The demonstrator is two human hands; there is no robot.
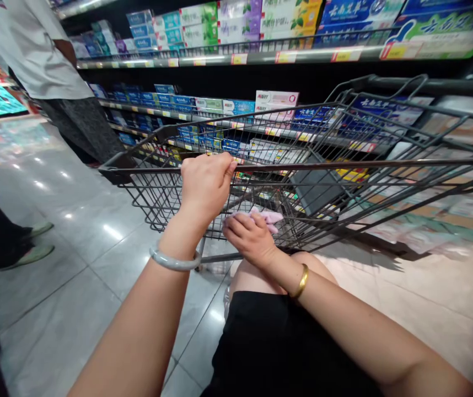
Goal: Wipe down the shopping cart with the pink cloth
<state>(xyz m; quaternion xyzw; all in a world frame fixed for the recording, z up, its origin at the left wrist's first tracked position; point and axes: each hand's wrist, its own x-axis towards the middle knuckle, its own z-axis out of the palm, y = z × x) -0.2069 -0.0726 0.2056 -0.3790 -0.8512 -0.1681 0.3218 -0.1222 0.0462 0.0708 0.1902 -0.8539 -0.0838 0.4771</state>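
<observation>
My left hand [207, 184], with a pale bangle on its wrist, is closed around the top side rail of a dark wire shopping cart [323, 167]. Lower and to the right, my right hand [251, 237] is closed on a pink cloth [270, 218], part of which sticks out past the fingers. This hand is beside the cart's wire side, just above my knees; whether the cloth touches the wires I cannot tell. A gold bracelet circles the right wrist. Behind the wires, a dark flat panel [317, 184] slants inside the cart.
Beyond the cart run store shelves [215, 59] with rows of boxed goods and price tags. A person in a white shirt [48, 55] stands at the upper left. Another person's shoes [33, 256] show at the left on the shiny tiled floor [75, 298].
</observation>
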